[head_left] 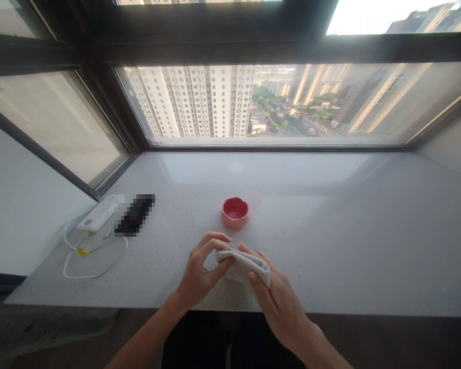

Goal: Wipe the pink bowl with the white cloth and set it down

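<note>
1. Your left hand (202, 269) pinches the left end of a small white cloth (244, 264) between thumb and fingertips, the fingers curled over its top edge.
2. Your right hand (276, 297) holds the cloth's right end, fingers wrapped over it and the thumb tucked out of sight beneath, so both hands are closed on the same piece of fabric.
3. The cloth is folded or bunched into a short band that spans the gap between your two hands, held just above the near edge of the worktop (349, 241); you cannot tell whether its underside touches the surface.
4. A small pink dish (235, 212) with a darker red inside sits on the worktop just beyond the cloth, apart from both hands.
5. Far to your left, near the corner, a white power bank (97, 215) lies with a white cable (94, 266) looping toward the near edge; a blurred dark object (135, 214) lies just beside it on the right.
6. The pale speckled worktop runs up to a wide window (253, 102) with dark frames, through which tall apartment blocks show.
</note>
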Motion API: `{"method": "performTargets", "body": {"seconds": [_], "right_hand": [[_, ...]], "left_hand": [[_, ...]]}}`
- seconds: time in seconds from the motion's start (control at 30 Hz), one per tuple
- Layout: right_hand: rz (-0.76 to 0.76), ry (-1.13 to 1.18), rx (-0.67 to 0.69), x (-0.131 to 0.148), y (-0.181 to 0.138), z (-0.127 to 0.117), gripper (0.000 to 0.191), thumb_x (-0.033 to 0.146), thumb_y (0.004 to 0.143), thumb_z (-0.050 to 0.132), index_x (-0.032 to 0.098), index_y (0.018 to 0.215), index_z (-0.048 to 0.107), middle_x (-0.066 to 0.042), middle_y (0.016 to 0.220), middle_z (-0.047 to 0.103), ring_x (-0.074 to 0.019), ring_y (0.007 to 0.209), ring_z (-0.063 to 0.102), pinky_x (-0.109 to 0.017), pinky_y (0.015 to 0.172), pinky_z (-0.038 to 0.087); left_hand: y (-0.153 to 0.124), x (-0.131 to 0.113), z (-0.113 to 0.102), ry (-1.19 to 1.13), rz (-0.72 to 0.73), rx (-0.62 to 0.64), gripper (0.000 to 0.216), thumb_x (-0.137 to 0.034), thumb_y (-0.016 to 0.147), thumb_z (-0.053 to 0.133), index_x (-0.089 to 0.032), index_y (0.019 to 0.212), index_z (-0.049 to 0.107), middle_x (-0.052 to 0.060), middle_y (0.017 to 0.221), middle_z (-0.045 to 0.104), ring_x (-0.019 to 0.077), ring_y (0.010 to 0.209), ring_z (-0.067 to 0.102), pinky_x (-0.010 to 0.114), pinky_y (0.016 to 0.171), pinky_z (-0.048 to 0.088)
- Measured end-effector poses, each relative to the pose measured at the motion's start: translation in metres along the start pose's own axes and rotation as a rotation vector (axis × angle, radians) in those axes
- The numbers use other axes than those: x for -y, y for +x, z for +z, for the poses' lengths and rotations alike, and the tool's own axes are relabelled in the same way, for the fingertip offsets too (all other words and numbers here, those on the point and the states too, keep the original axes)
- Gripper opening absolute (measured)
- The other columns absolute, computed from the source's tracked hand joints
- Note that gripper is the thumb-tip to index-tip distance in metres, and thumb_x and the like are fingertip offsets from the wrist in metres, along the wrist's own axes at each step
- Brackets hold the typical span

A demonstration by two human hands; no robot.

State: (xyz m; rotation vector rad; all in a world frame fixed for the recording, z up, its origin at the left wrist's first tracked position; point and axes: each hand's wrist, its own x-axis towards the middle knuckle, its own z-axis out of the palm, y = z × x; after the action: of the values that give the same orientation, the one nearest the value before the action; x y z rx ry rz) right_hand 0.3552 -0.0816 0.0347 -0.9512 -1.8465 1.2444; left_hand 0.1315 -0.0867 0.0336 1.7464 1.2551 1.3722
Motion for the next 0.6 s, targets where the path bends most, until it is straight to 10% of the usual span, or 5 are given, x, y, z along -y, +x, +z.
{"method": "performTargets", "body": {"seconds": [0.13,0.23,0.43,0.6], "right_hand": [[-0.037,-0.095,-0.059,0.000,0.015,0.000,0.042,0.055,0.113,0.053,0.026,0.125,0.081,-0.010,0.119,0.080,-0.0266,0.108,0.074,-0.039,0.097,0.058],[0.157,0.136,-0.028,0.000,0.022,0.002,0.052,0.065,0.108,0.057,0.020,0.096,0.079,-0.005,0.085,0.072,-0.0191,0.076,0.064,-0.029,0.066,0.051],[0.219,0.451,0.093,-0.004,0.031,-0.006,0.048,0.050,0.103,0.073,0.031,0.147,0.067,-0.004,0.116,0.077,-0.0216,0.105,0.072,-0.031,0.087,0.060],[0.124,-0.122,-0.092,-0.048,0.045,-0.007,0.046,0.030,0.102,0.063,0.029,0.148,0.065,-0.009,0.130,0.074,-0.0276,0.112,0.074,-0.046,0.097,0.065]], "left_hand": [[-0.015,0.007,0.003,-0.042,-0.090,-0.167,0.016,-0.036,0.104,0.073,-0.023,0.097,0.070,0.003,0.109,0.078,0.0188,0.101,0.074,0.028,0.088,0.057],[-0.018,0.000,0.006,0.007,-0.276,-0.248,0.023,-0.045,0.103,0.072,-0.023,0.099,0.071,-0.001,0.086,0.073,0.0157,0.080,0.068,0.023,0.068,0.052],[-0.004,-0.011,0.002,0.013,-0.391,-0.205,0.035,-0.058,0.101,0.070,-0.023,0.107,0.068,-0.002,0.080,0.074,0.0164,0.069,0.069,0.023,0.060,0.050],[0.016,0.035,-0.003,0.167,-0.521,-0.031,0.041,-0.060,0.097,0.068,-0.020,0.106,0.071,0.002,0.079,0.074,0.0208,0.072,0.071,0.028,0.064,0.053]]}}
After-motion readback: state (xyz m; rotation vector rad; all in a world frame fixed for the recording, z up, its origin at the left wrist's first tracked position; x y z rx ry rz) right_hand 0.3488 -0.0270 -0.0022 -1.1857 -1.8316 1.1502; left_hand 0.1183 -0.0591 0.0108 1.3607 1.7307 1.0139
